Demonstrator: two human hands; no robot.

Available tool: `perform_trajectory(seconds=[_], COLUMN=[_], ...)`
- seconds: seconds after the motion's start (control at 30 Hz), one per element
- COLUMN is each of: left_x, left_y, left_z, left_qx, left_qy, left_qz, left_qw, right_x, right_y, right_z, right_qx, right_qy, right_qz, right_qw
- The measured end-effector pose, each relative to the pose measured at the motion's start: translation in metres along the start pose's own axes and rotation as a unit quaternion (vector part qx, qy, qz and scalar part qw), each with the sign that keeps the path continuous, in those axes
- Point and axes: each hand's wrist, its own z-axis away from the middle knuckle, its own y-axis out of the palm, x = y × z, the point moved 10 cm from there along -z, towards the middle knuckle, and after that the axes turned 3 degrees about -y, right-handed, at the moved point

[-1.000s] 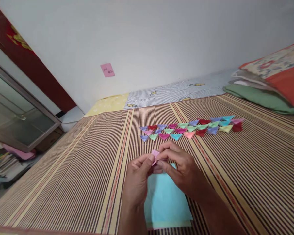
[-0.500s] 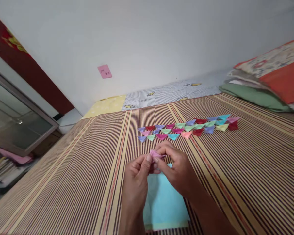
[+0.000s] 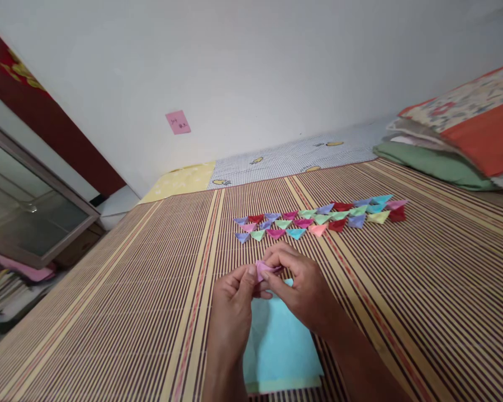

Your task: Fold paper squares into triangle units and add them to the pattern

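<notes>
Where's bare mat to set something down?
Two broad patches of striped mat: left of the left hand, out to the mat's left edge; and right of the right hand, short of the cushion pile. Crowded: folded paper rows ahead, blue sheets below the hands.

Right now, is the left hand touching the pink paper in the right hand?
Touching: in the head view, the left hand has its thumb against the left edge of the pink paper.
</notes>
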Motion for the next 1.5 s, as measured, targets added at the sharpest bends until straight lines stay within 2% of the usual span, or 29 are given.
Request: perform_trajectory(seconds=[0.1, 0.23, 0.43, 0.77, 0.93, 1.33, 1.5], left_x=[-0.001, -0.008, -0.022, -0.035, -0.036, -0.034, -0.036], left_y=[-0.001, -0.002, 0.006, -0.009, -0.004, 0.001, 0.002], left_z=[0.001, 0.005, 0.011, 0.023, 0.023, 0.021, 0.023], left_qx=[-0.019, -0.059, -0.073, -0.2, -0.175, -0.122, -0.138], left_qy=[0.006, 0.037, 0.084, 0.143, 0.148, 0.142, 0.151], left_qz=[0.018, 0.05, -0.006, -0.06, -0.113, -0.094, -0.087], left_qw=[1.0, 0.996, 0.994, 0.968, 0.967, 0.978, 0.975], right_x=[0.001, 0.003, 0.01, 0.018, 0.019, 0.021, 0.02], right_y=[0.0, -0.005, -0.014, -0.017, -0.02, -0.021, -0.023], right_z=[0.0, 0.001, 0.002, 0.002, 0.002, 0.001, 0.002], right_qx=[-0.004, -0.042, -0.1, -0.115, -0.119, -0.098, -0.109], right_qy=[0.001, -0.001, -0.017, -0.023, -0.023, -0.011, 0.004], right_qz=[-0.005, -0.007, 0.003, 0.016, 0.023, 0.0, 0.011], right_qw=[1.0, 0.999, 0.995, 0.993, 0.992, 0.995, 0.994])
